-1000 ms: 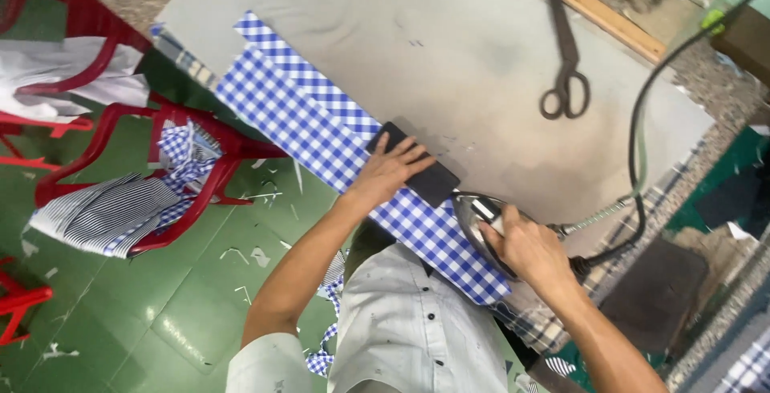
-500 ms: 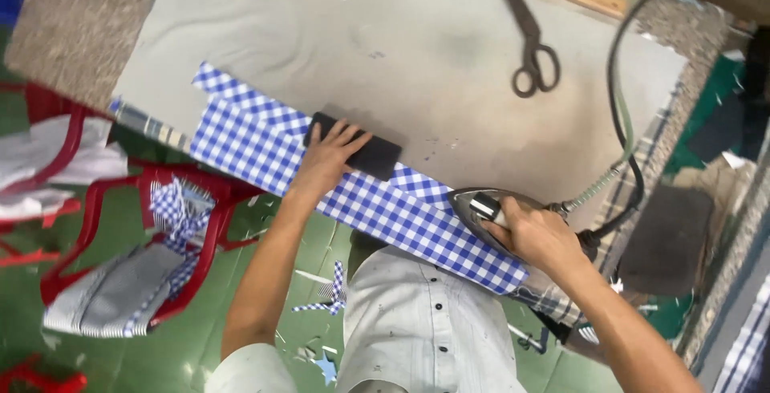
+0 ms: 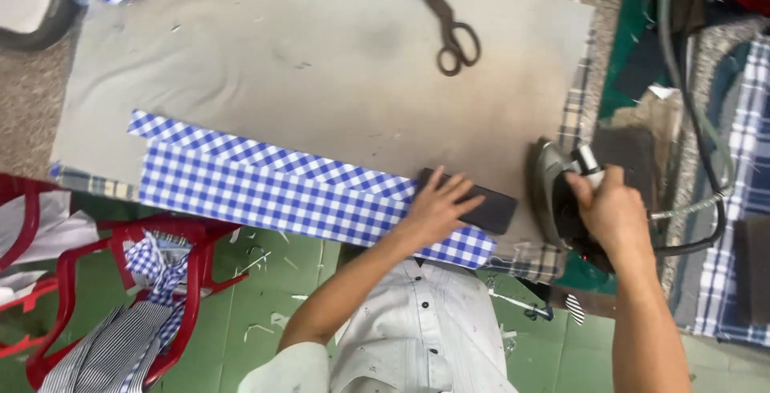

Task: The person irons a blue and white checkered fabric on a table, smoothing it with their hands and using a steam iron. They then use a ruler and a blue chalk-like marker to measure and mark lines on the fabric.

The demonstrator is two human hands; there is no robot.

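The left hand (image 3: 437,208) lies flat, fingers spread, on a black pressing block (image 3: 481,204) at the right end of the blue-and-white checked fabric strip (image 3: 273,188) along the bench's (image 3: 321,56) near edge. The right hand (image 3: 613,208) is clamped on the steam iron's (image 3: 557,200) handle, just right of the strip. In my judgement the fold presses best with the block firm and level on the crease and the iron kept off the fingers. No packages, labels or signs show; dark scissors (image 3: 449,28) lie at the far edge.

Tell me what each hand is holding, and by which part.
The right hand grips the iron by its top handle. The left hand holds nothing; it presses flat on the black block over the checked fabric.
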